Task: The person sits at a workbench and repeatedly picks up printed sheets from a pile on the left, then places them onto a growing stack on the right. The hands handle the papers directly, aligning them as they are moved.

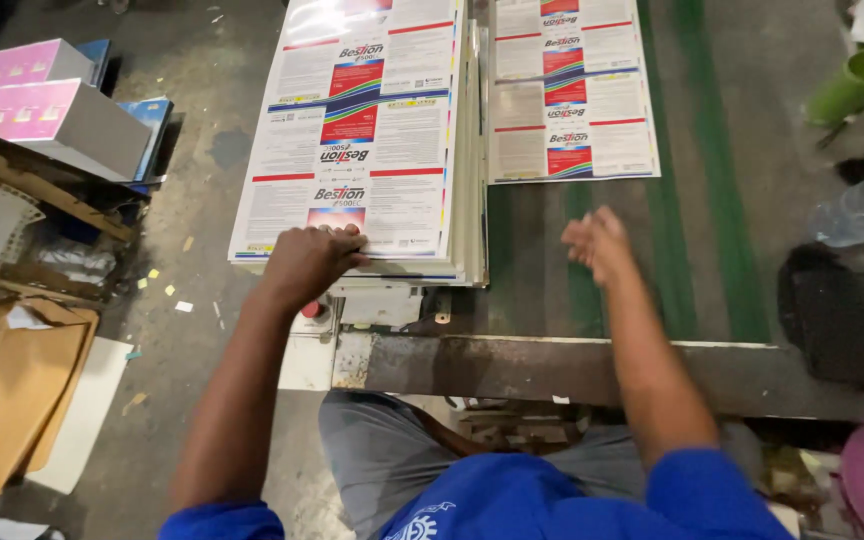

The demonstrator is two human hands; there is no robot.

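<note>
Head view, looking down over a work surface.

Belt table (552, 260): dark, with green lengthwise stripes and a worn metal front edge.

Stack of printed sheets (362, 140): white, with red, blue and rainbow-striped label panels; lies on the left of the table, its near edge overhanging the front.

Single printed sheet (570, 90): same pattern, flat on the green stripes just right of the stack.

Pink-topped boxes (42, 105): on a cluttered shelf at far left, well apart from the table.

Brown cardboard (12, 400): on the floor, lower left.

Green cup (852, 85): upper right edge.

Left hand (307, 262): palm down, fingers curled over the near edge of the stack's top sheet, pressing on it.

Right hand (597, 245): above the belt, holding nothing, fingers loosely bent; blurred, near the single sheet's lower edge without touching it.
</note>
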